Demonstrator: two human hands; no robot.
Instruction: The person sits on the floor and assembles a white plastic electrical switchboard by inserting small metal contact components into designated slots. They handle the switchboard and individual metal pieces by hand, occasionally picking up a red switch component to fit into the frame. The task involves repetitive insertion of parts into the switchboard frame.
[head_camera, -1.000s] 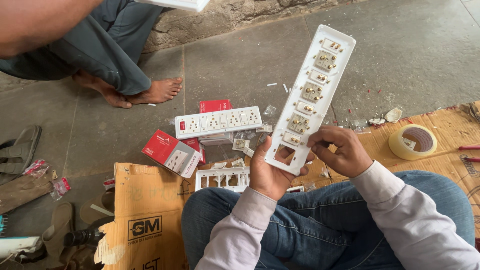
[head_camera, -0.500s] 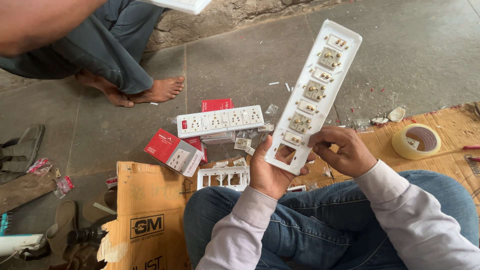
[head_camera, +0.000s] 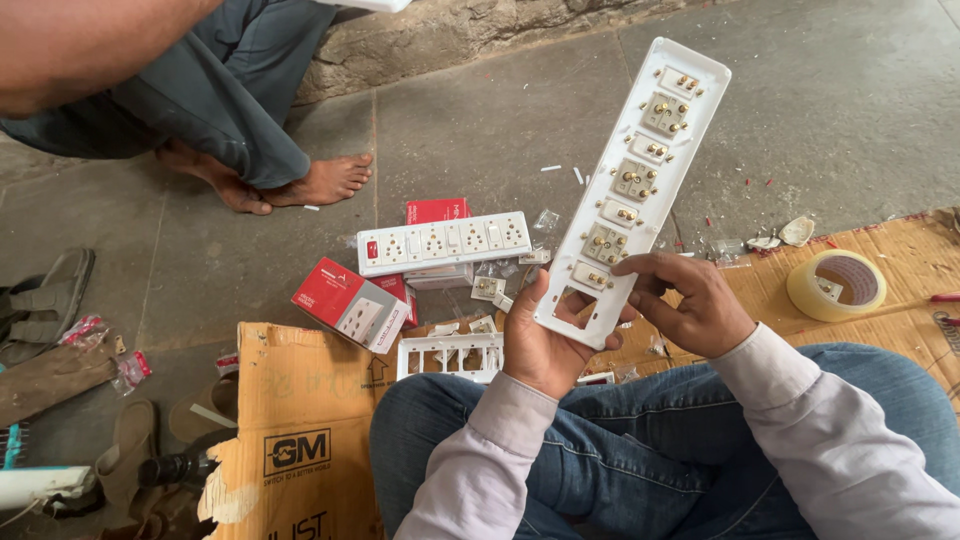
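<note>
While the left hand (head_camera: 545, 345) grips the lower end of the white socket panel (head_camera: 632, 190) raised over the knees, the right hand (head_camera: 690, 305) pinches fingers onto its edge beside the empty cut-out.

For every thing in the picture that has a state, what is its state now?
White switch plate: held tilted, back side up, most slots fitted, lowest slot empty.
Left hand: grips the plate's lower end.
Right hand: fingers on the plate's lower edge.
Finished socket strip: lying flat on the floor, face up.
Empty white frame: lying flat, all slots open.
Red box: lying tilted.
Tape roll: lying flat on cardboard.
</note>
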